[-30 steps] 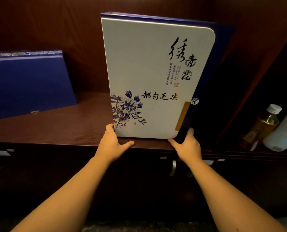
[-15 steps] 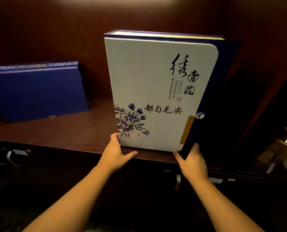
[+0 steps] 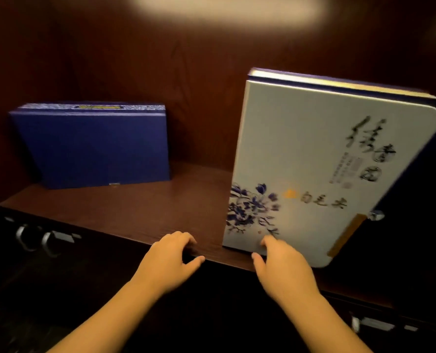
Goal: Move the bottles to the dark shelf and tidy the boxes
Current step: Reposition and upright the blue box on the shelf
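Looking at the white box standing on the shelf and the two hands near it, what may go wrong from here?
1. The white floral box stands on end, tilted, at the front edge of the dark shelf; it may tip forward off it.
2. The right hand is only near its lower corner, and the left hand rests on the shelf edge, so neither appears to grip it.

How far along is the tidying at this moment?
Looks done: the white box stands upright on the dark shelf, with the blue box upright at the back left. In hand: nothing gripped; the left hand and right hand hover near the shelf edge. Left: no bottles show on this shelf.
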